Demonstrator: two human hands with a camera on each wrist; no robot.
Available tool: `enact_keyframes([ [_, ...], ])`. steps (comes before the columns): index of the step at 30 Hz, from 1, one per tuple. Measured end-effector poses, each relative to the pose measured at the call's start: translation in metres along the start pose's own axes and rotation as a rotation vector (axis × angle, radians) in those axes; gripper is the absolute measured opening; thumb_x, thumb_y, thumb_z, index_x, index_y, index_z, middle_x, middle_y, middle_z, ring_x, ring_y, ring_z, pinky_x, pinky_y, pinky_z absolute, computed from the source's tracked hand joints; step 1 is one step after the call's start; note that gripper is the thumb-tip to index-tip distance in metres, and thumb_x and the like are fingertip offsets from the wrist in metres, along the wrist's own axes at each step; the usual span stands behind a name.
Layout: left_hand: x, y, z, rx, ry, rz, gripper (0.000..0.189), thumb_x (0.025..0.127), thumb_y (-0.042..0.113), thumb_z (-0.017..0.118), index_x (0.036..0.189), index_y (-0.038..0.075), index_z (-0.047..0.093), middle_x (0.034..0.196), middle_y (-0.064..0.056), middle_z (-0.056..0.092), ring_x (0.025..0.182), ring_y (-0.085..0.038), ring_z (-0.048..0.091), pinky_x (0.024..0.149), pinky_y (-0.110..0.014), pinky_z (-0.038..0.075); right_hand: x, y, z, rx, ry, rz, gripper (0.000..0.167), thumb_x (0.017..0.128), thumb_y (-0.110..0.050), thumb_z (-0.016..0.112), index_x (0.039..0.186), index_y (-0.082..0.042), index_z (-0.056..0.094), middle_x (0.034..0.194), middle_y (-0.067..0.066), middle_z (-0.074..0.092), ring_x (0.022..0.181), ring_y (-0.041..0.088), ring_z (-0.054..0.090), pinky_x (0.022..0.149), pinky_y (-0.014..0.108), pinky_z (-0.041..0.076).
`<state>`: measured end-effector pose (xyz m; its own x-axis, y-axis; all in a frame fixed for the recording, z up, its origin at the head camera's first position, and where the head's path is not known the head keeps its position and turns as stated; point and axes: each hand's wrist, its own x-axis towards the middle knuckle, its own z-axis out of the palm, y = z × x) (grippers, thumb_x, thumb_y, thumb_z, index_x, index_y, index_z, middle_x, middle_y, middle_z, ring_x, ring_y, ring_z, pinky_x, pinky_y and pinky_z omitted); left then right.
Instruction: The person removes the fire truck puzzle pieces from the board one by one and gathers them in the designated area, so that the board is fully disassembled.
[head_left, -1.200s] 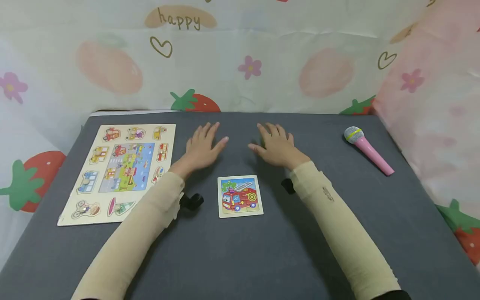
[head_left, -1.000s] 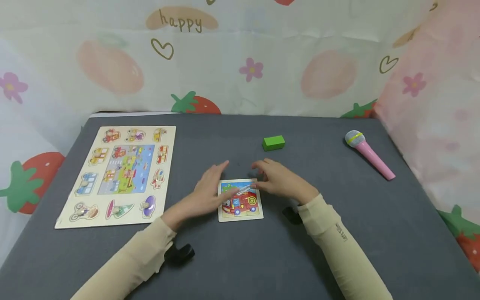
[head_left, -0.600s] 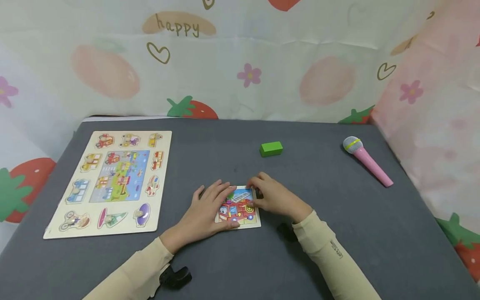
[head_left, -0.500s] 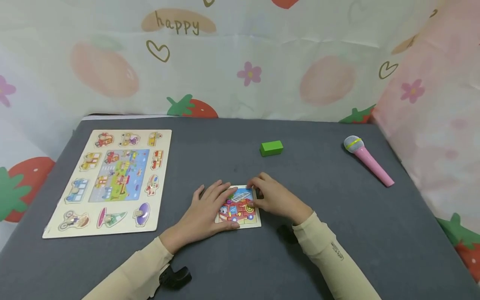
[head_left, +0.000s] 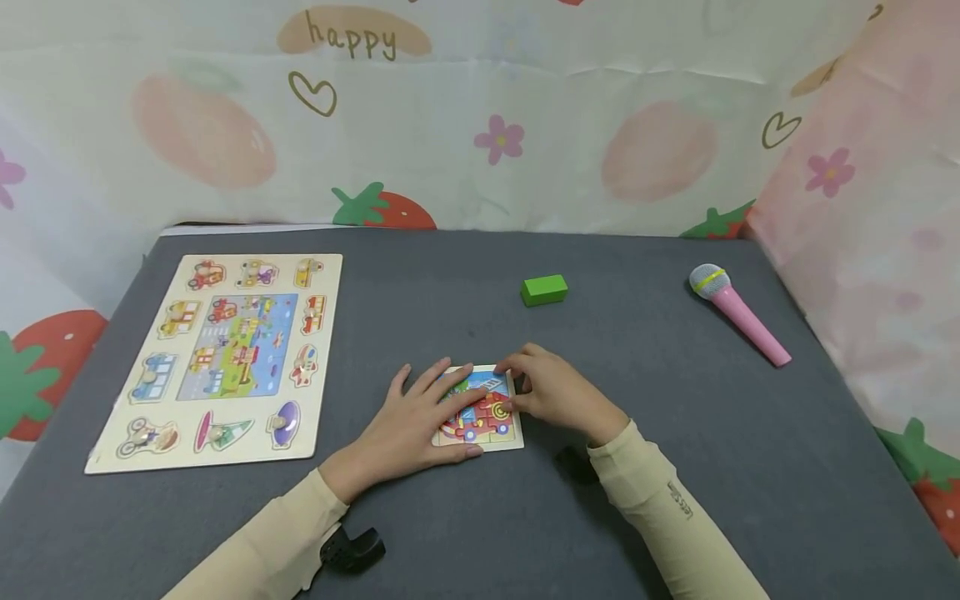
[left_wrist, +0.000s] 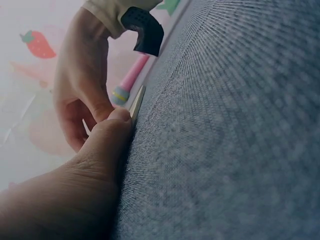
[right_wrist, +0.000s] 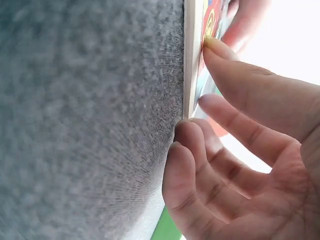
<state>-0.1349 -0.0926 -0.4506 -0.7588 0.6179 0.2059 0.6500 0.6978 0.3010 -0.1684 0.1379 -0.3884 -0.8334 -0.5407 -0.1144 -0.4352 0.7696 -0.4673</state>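
1. Since half a second ago, spread further across the fire-truck puzzle with the left hand: straight-fingered, gripping nothing, probably steadying it.
2. Little altered at the right hand: curled at the puzzle's far right corner, holding there with thumb on the face, fingertips at the far edge, a gap between.
3. Lying on the grey table, partly beneath the left fingers; impossible to tell whether lifted slightly.

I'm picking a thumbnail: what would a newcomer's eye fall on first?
Probably the fire truck puzzle in the middle, the left hand spread over its left part and the right hand at its far right corner. Against the dark gray cloth, the bright green block beyond it and the pink microphone at the right also pop.
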Motion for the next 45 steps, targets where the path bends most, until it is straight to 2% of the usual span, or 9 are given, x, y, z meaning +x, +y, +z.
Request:
enact_keyframes([
  [6, -0.001, -0.002, -0.002, 0.022, -0.015, 0.001, 0.068, 0.086, 0.069, 0.049, 0.145, 0.036, 0.041, 0.156, 0.003, 0.030, 0.145, -0.025, 0.021, 0.107, -0.066, 0.015, 0.003, -0.001, 0.002, 0.001, 0.032, -0.015, 0.039, 0.082, -0.019, 0.077, 0.117, -0.006, 0.064, 0.100, 0.006, 0.057, 0.083, 0.017, 0.057, 0.073, 0.029, 0.048],
  [14, -0.002, -0.001, -0.005, 0.015, -0.022, -0.012, 0.068, 0.086, 0.066, 0.053, 0.144, 0.033, 0.043, 0.156, 0.003, 0.030, 0.146, -0.025, 0.021, 0.107, -0.067, 0.016, 0.009, -0.001, 0.009, 0.056, 0.058, 0.027, 0.029, 0.086, -0.021, 0.073, 0.111, -0.009, 0.063, 0.095, 0.007, 0.053, 0.076, 0.014, 0.050, 0.066, 0.028, 0.044],
  [18, -0.001, 0.002, -0.006, 0.021, -0.028, 0.028, 0.066, 0.089, 0.062, 0.052, 0.146, 0.030, 0.041, 0.154, 0.003, 0.034, 0.145, -0.021, 0.023, 0.108, -0.065, 0.017, 0.010, -0.002, 0.009, 0.087, 0.062, 0.049, 0.026, 0.087, -0.019, 0.072, 0.109, -0.009, 0.063, 0.096, 0.008, 0.052, 0.079, 0.015, 0.051, 0.067, 0.029, 0.045],
  [24, 0.001, 0.004, -0.006, 0.040, -0.016, 0.074, 0.059, 0.092, 0.058, 0.051, 0.145, 0.033, 0.043, 0.151, 0.000, 0.039, 0.143, -0.021, 0.029, 0.107, -0.062, 0.020, 0.010, -0.001, 0.008, 0.116, 0.063, 0.076, 0.024, 0.087, -0.014, 0.071, 0.108, -0.008, 0.062, 0.100, 0.009, 0.052, 0.082, 0.017, 0.053, 0.070, 0.030, 0.046],
  [30, 0.001, 0.007, -0.003, 0.053, -0.018, 0.064, 0.059, 0.092, 0.058, 0.051, 0.145, 0.033, 0.043, 0.151, 0.000, 0.039, 0.142, -0.022, 0.029, 0.107, -0.063, 0.022, 0.008, -0.001, 0.010, 0.126, 0.080, 0.098, 0.024, 0.086, -0.014, 0.072, 0.107, -0.008, 0.062, 0.099, 0.009, 0.052, 0.079, 0.016, 0.054, 0.069, 0.030, 0.047],
  [36, 0.000, 0.009, -0.003, 0.018, -0.018, 0.053, 0.059, 0.092, 0.057, 0.052, 0.145, 0.032, 0.042, 0.152, -0.002, 0.037, 0.143, -0.024, 0.028, 0.108, -0.064, 0.020, 0.007, -0.002, 0.010, 0.117, 0.118, 0.113, 0.018, 0.089, -0.012, 0.068, 0.107, -0.009, 0.063, 0.099, 0.007, 0.056, 0.079, 0.016, 0.055, 0.069, 0.031, 0.047],
  [45, -0.001, 0.007, 0.000, 0.004, -0.026, 0.035, 0.067, 0.088, 0.063, 0.053, 0.146, 0.033, 0.041, 0.154, 0.000, 0.034, 0.144, -0.024, 0.025, 0.108, -0.064, 0.016, 0.010, -0.004, 0.011, 0.191, 0.147, 0.141, 0.012, 0.094, -0.013, 0.061, 0.104, -0.008, 0.066, 0.097, 0.006, 0.061, 0.081, 0.017, 0.059, 0.067, 0.030, 0.048],
])
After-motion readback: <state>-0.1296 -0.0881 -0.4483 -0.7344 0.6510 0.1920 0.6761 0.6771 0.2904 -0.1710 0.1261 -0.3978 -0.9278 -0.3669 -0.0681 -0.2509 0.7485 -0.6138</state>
